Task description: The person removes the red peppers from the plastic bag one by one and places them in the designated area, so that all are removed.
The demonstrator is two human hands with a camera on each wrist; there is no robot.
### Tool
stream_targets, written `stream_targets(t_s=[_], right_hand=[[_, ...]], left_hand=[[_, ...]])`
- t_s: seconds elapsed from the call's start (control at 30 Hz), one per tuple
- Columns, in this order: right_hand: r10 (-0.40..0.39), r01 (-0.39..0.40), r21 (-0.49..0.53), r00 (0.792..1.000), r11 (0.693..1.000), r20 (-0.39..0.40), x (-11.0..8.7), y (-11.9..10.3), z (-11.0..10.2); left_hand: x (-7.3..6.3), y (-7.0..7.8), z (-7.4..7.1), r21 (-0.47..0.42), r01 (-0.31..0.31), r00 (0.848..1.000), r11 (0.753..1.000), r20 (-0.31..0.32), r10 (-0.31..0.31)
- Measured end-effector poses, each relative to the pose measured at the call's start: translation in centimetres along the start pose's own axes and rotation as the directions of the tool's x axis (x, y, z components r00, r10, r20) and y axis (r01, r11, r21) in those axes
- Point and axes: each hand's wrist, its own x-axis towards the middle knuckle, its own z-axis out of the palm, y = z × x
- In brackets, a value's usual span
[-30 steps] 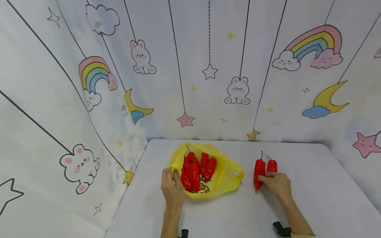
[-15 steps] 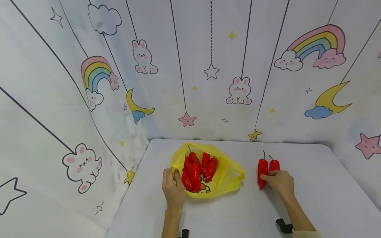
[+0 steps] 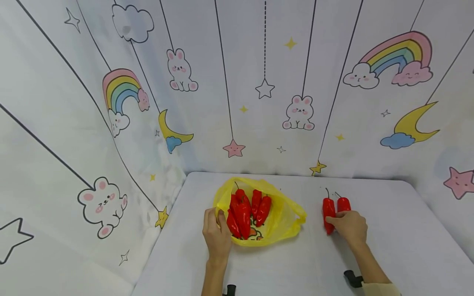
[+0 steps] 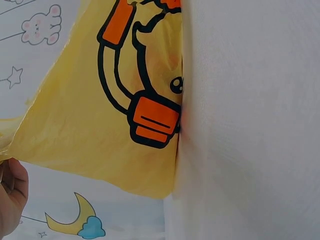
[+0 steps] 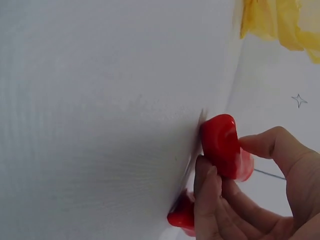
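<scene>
A yellow plastic bag (image 3: 283,220) lies with its mouth spread toward me, several red chili peppers (image 3: 243,216) inside it. My left hand (image 3: 217,236) pinches the bag's left rim; in the left wrist view the thumb and fingers (image 4: 15,185) grip its edge, pulling the printed side taut. To the right, my right hand (image 3: 349,228) holds a red chili pepper (image 3: 328,209) between thumb and fingers, its stem pointing away from me. A second red chili pepper (image 3: 343,204) lies just right of it, partly hidden by the hand. The right wrist view shows the thumb against the held pepper (image 5: 220,145).
Everything is on a white table (image 3: 281,271) with its far edge against a cartoon-printed cloth backdrop (image 3: 237,74). Dark wrist-camera mounts (image 3: 353,279) show beside the forearms.
The whole head view has shifted slightly. The right hand stays at the same pepper, which sits slightly more tilted, its tip swung right; the left hand keeps its hold on the bag.
</scene>
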Motion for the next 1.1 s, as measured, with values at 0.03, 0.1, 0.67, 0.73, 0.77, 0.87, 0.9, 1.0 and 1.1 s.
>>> stream_targets(t_s=[0.03, 0.1, 0.67, 0.73, 0.77, 0.87, 0.9, 1.0, 1.1], right_hand=[[-0.005, 0.004, -0.01, 1.0, 1.0, -0.006, 0.07, 0.06, 0.09], [-0.015, 0.014, -0.03, 1.0, 0.999, -0.024, 0.17, 0.16, 0.33], [-0.091, 0.08, -0.058, 0.974, 0.995, -0.209, 0.08, 0.15, 0.62], [-0.089, 0.079, -0.053, 0.97, 0.995, -0.225, 0.04, 0.18, 0.51], [-0.087, 0.077, -0.05, 0.97, 0.996, -0.228, 0.0, 0.2, 0.46], [-0.077, 0.071, -0.035, 0.971, 0.997, -0.226, -0.09, 0.29, 0.33], [-0.077, 0.071, -0.032, 0.971, 0.997, -0.226, -0.1, 0.35, 0.28], [-0.074, 0.071, -0.024, 0.971, 0.997, -0.226, -0.14, 0.51, 0.11], [-0.074, 0.07, -0.023, 0.97, 0.997, -0.233, -0.17, 0.65, 0.02]], left_hand=[[0.0, 0.0, 0.0, 0.002, -0.001, 1.0, 1.0, 0.002, 0.001], [0.02, -0.01, 0.0, 0.001, -0.001, 1.0, 1.0, 0.002, 0.001], [0.16, 0.2, -0.06, -0.015, -0.014, 1.0, 1.0, -0.014, 0.014], [0.14, 0.18, -0.04, -0.012, -0.013, 1.0, 1.0, -0.013, 0.013], [0.14, 0.19, -0.03, -0.01, -0.013, 1.0, 1.0, -0.013, 0.013], [0.11, 0.16, 0.02, 0.001, -0.016, 1.0, 1.0, -0.016, 0.016], [0.12, 0.17, 0.03, 0.003, -0.018, 1.0, 1.0, -0.017, 0.018], [0.13, 0.19, 0.05, 0.002, -0.025, 0.999, 1.0, -0.023, 0.025], [0.16, 0.22, 0.06, 0.0, -0.029, 0.999, 1.0, -0.025, 0.029]])
